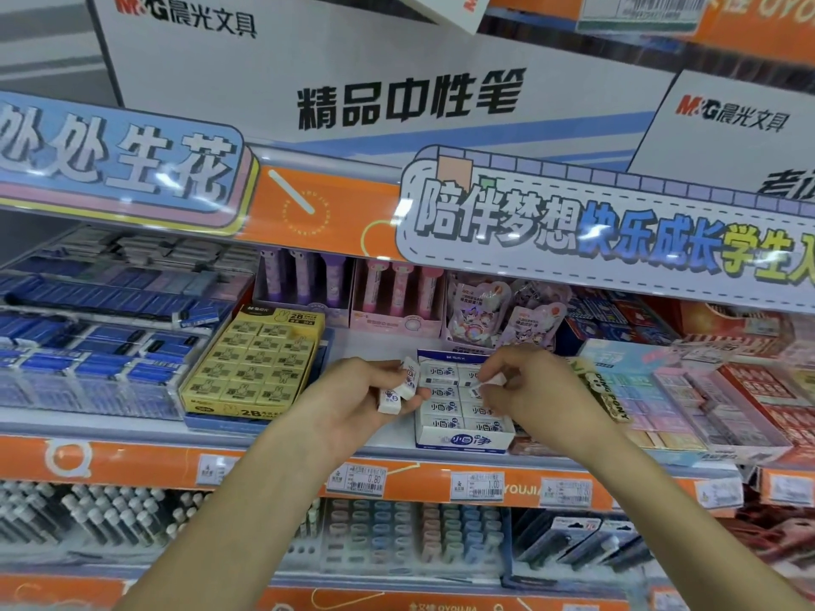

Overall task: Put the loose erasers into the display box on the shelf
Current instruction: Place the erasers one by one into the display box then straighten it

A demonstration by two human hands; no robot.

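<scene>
A white and blue display box (463,441) stands on the shelf, filled with rows of white erasers in printed sleeves. My left hand (353,399) hovers just left of the box and holds a few loose white erasers (403,388) bunched in its fingers. My right hand (533,390) is over the right half of the box, its fingertips pinching one white eraser (487,383) just above the top rows. The right hand hides part of the box's right column.
A yellow box of 2B erasers (251,368) sits left of the display box, with blue eraser packs (88,346) further left. Pastel and red eraser boxes (705,390) crowd the right. An orange price rail (397,476) runs along the shelf's front edge.
</scene>
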